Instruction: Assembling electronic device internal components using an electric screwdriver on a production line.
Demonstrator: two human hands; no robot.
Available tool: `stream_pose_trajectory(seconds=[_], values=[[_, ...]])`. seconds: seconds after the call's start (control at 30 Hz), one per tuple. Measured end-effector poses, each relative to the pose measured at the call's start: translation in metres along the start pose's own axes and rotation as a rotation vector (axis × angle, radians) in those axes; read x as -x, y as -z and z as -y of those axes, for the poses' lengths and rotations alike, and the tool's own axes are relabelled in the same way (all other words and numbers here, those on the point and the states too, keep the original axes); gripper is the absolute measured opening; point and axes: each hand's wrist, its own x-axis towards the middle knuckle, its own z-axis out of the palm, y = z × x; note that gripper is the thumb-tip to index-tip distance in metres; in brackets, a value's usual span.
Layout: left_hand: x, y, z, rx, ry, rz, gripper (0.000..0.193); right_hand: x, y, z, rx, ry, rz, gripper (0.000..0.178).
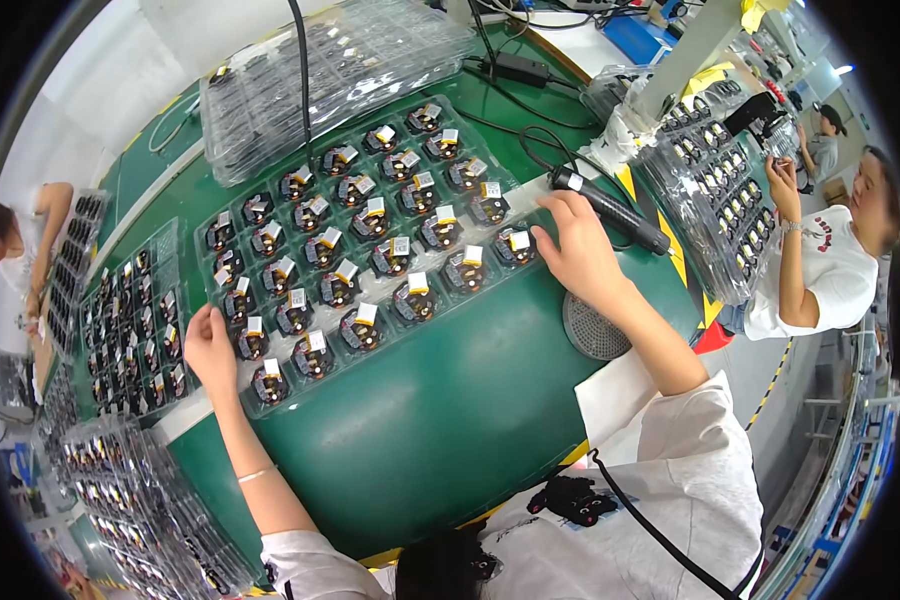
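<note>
A clear plastic tray (pixel 410 345) lies on the green table in front of me, with rows of round black circuit assemblies (pixel 365 325) in its pockets. Most assemblies carry a small white-and-silver rectangular piece with yellow tape, sticking up at a slant. My left hand (pixel 210 352) is closed at the tray's left edge, its fingertips pinching the rim. At the opposite edge, my right hand (pixel 585 252) has thumb and index finger on the rim beside the rightmost assembly; its other fingers are partly hidden.
Behind stands a stack of covered trays (pixel 300 95). A black cylindrical tool (pixel 620 215) with a cable lies right, above a round grey perforated disc (pixel 595 328). More filled trays stand left (pixel 135 330) and right (pixel 715 190). A co-worker (pixel 820 260) works at right, another person (pixel 30 230) at left.
</note>
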Motion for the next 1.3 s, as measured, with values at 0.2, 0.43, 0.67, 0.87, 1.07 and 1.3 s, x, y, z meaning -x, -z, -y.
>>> stream_pose_trajectory(seconds=[0.2,0.43,0.67,0.87,1.07,1.3], values=[[0.009,0.014,0.028,0.320,0.081,-0.013,0.024,-0.020,0.010,0.035,-0.147,0.108,0.406,0.041],[0.012,0.012,0.027,0.329,0.028,-0.012,0.021,-0.032,-0.002,0.045,0.153,0.172,0.455,0.046],[0.016,0.015,0.023,0.332,0.024,-0.032,0.020,-0.043,0.008,0.072,-0.186,0.238,0.393,0.034],[0.018,0.013,0.016,0.353,-0.004,-0.030,0.019,-0.034,-0.017,0.105,0.147,0.178,0.573,0.043],[0.021,0.019,0.019,0.381,0.030,-0.048,0.017,-0.039,-0.003,0.122,-0.118,0.220,0.468,0.036],[0.017,0.013,0.017,0.421,-0.012,-0.037,0.018,-0.038,-0.036,0.173,0.093,0.202,0.649,0.041]])
